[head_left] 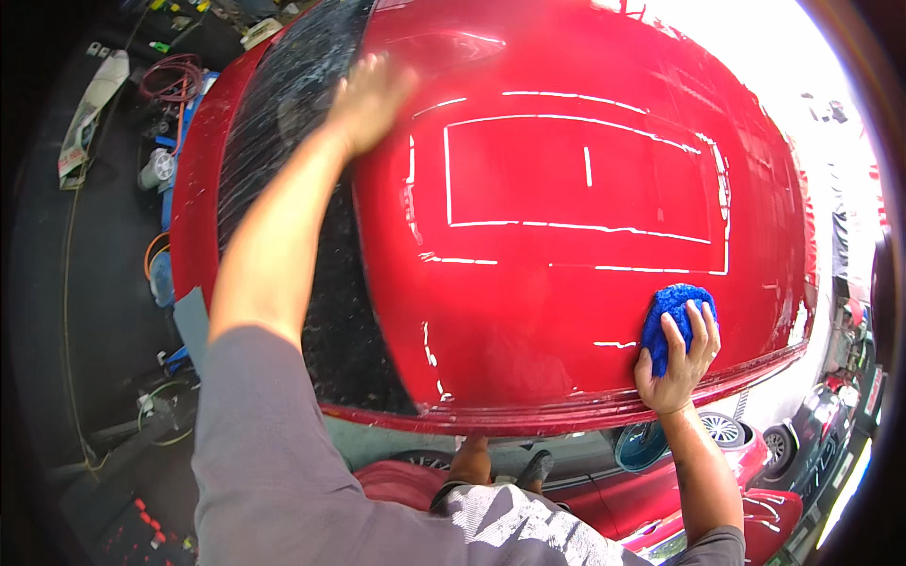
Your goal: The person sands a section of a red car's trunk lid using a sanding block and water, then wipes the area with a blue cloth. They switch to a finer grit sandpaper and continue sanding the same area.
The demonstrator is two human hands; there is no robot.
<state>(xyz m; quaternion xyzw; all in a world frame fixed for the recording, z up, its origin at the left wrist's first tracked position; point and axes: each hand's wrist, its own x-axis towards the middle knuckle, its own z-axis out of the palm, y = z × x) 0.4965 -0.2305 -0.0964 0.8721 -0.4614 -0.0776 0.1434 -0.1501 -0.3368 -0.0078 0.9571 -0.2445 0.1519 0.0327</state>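
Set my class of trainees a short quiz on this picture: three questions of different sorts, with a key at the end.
1. Multiple choice: what does the person's right hand touch? A: a hose. B: a fluffy blue cloth. C: a wheel.
2. True or false: the left hand appears farther right in the picture than the other hand.
3. Fill the gap: the car panel beside the dark glass is coloured ____.

Key: 1. B; 2. False; 3. Red.

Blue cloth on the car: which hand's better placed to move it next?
Probably the right hand: it holds the blue cloth, while the left hand is away near the dark glass.
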